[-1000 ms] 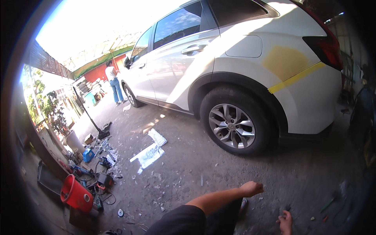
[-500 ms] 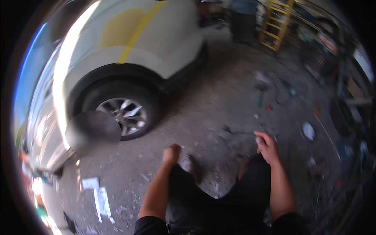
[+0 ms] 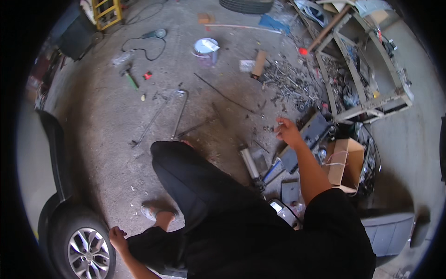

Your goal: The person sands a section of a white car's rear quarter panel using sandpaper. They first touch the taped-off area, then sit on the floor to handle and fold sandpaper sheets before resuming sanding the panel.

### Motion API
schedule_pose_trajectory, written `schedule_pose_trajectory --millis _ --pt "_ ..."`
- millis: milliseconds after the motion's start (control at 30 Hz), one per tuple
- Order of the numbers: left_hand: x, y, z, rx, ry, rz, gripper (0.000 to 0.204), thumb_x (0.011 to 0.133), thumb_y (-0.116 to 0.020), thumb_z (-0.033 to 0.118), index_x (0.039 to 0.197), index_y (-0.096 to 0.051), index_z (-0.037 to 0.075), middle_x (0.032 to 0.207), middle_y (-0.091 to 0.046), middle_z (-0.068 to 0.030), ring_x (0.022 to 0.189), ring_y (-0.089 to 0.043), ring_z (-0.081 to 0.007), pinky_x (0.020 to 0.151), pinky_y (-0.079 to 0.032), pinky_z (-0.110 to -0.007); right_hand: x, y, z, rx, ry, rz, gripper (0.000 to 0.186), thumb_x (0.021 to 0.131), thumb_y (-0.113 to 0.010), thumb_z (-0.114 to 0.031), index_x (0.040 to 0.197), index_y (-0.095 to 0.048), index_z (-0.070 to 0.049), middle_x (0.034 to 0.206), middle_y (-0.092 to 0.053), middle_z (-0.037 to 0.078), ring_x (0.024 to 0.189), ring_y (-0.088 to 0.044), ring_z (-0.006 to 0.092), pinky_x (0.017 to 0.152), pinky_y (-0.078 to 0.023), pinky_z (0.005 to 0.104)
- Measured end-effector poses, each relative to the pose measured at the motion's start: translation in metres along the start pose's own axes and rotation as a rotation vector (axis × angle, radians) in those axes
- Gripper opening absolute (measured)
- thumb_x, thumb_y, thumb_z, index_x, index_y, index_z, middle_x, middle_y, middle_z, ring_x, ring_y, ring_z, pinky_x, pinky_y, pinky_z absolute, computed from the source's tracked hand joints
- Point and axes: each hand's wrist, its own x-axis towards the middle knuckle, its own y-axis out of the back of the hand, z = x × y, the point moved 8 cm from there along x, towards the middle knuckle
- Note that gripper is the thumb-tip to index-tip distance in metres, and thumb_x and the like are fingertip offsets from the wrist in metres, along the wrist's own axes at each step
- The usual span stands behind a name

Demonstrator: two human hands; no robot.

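Head camera catches a silver alloy wheel (image 3: 87, 256) at lower left, just beside a person's left hand (image 3: 119, 238); its fingers are curled, and whether they close on anything cannot be told. The wheel sits under the dark arch trim of a pale car (image 3: 32, 149). At centre right, the right hand (image 3: 287, 131) hangs above the cluttered floor near a long grey panel (image 3: 312, 135), fingers loosely bent, tips apart, nothing visible between them. An open cardboard box (image 3: 337, 172) sits beside the right forearm, and a silver tube (image 3: 249, 162) lies near the person's dark-clothed leg. Beyond the knee rests an L-shaped metal bar (image 3: 180, 114); farther off lie a green-handled hammer (image 3: 132, 83) and a corded angle grinder (image 3: 160, 33). Loose metal hardware (image 3: 291, 86) spreads toward a metal frame (image 3: 371, 108) at right. A lidded bucket (image 3: 204, 45), a tyre (image 3: 246, 5) and a yellow ladder (image 3: 118, 10) line the far side.
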Motion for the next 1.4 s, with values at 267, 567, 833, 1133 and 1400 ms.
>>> schedule_pose_trajectory --millis 267,567,833,1133,1400 --pt "0.007 -0.007 0.028 0.266 -0.057 -0.067 0.026 0.094 -0.049 0.013 0.111 -0.058 -0.004 0.069 -0.055 -0.0070 0.055 -0.053 -0.0124 0.049 -0.048 -0.026 -0.025 0.006 0.249 0.253 -0.490 0.102 0.041 0.082 -0.052 0.000 0.122 -0.048 -0.009 0.073 -0.058 0.008 0.051 -0.051 0.0157 0.043 -0.038 0.0295" --pt "-0.005 0.005 0.027 0.509 0.002 -0.119 0.024 0.092 -0.049 0.013 0.105 -0.059 -0.004 0.072 -0.059 -0.0085 0.058 -0.055 -0.0133 0.049 -0.048 -0.027 0.011 -0.022 0.335 -0.620 -0.366 0.063 0.068 0.071 -0.066 -0.015 0.132 -0.038 -0.006 0.107 -0.060 0.024 0.100 -0.059 0.0391 0.089 -0.047 0.0426" --pt "-0.031 0.020 0.039 0.452 0.144 -0.148 0.022 0.090 -0.050 0.013 0.102 -0.059 -0.003 0.073 -0.055 -0.0046 0.062 -0.053 -0.0117 0.056 -0.045 -0.025 0.015 -0.029 0.302 -0.873 -0.400 0.170 0.088 0.070 -0.075 -0.022 0.143 -0.027 -0.013 0.131 -0.037 0.019 0.124 -0.039 0.0372 0.101 -0.039 0.0417" --pt "-0.032 0.018 0.052 0.501 0.122 -0.191 0.023 0.088 -0.051 0.017 0.100 -0.061 0.000 0.070 -0.057 -0.0016 0.062 -0.054 -0.0094 0.057 -0.044 -0.023 0.009 -0.041 0.292 -1.002 -0.449 0.087 0.091 0.073 -0.074 -0.026 0.145 -0.020 -0.015 0.131 -0.037 0.016 0.122 -0.041 0.0350 0.097 -0.042 0.0450" --pt "-0.036 0.002 0.075 0.637 0.079 -0.224 0.020 0.087 -0.054 0.015 0.095 -0.061 -0.002 0.071 -0.059 -0.0039 0.064 -0.055 -0.0117 0.060 -0.045 -0.026 0.004 -0.042 0.307 -0.878 -0.383 0.113 0.094 0.071 -0.076 -0.020 0.146 -0.019 -0.014 0.131 -0.035 0.020 0.121 -0.041 0.0378 0.100 -0.040 0.0428"
